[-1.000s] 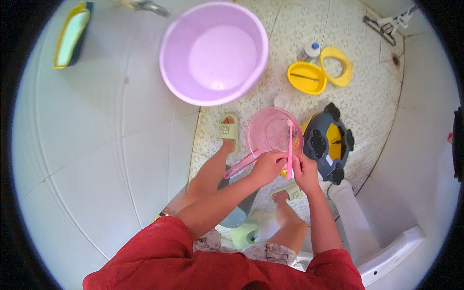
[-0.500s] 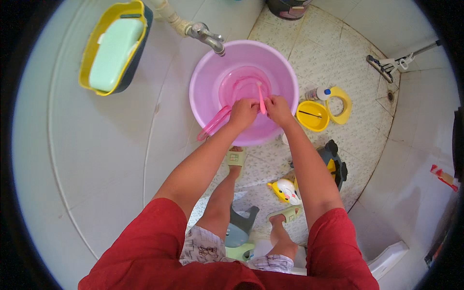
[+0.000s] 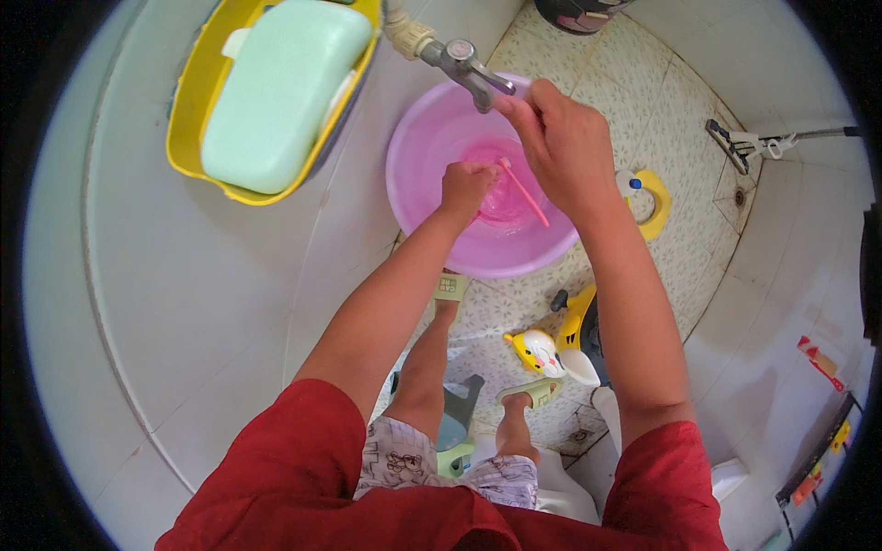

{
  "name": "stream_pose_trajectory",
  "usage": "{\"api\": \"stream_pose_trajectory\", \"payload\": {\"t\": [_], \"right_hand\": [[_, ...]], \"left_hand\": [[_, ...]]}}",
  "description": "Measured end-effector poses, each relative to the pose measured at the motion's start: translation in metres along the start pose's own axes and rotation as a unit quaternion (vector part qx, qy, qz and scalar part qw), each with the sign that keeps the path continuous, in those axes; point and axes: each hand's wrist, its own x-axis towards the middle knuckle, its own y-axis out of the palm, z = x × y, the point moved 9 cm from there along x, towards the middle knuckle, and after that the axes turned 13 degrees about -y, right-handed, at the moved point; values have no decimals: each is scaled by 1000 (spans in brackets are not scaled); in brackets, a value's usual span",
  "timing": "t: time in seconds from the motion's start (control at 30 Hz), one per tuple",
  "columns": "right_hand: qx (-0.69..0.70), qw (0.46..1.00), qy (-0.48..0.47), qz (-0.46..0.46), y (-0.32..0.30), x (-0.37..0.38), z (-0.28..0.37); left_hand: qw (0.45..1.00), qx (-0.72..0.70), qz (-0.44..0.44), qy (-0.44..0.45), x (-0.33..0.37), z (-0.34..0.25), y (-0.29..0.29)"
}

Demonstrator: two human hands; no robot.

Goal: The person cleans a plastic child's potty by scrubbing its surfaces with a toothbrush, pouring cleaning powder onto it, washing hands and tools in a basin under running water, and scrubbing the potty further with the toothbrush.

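Held the left hand (image 3: 467, 190) curled, fingers bunched just beside the upper end of a slim pink brush (image 3: 526, 195), but could not tell whether pinching it, and held the right hand (image 3: 570, 142) up at the metal tap (image 3: 470, 72) with thumb stretched toward the lever, gripping or merely touching, could not tell. Saw the brush slanting across a deeper-pink vessel (image 3: 497, 208) inside the lilac basin (image 3: 412, 225), with a yellow wall holder (image 3: 187, 138) left of the tap.
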Motion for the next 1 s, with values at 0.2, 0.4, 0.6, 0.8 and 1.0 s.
{"api": "stream_pose_trajectory", "payload": {"t": [0.2, 0.4, 0.6, 0.8, 1.0], "right_hand": [[-97, 994, -43, 32, 5, 22, -12], [-39, 998, 43, 4, 15, 20, -60], [125, 901, 382, 162, 175, -159, -170], [19, 951, 290, 103, 220, -148, -209], [95, 912, 318, 242, 279, -115, -195]], "left_hand": [[995, -66, 69, -15, -2, -8, 2], [974, -143, 53, -168, 22, 61, 12], [970, 130, -187, -87, 74, 61, -8], [934, 318, -158, -42, 95, 13, -10], [927, 337, -164, -28, 114, 14, -46]]}}
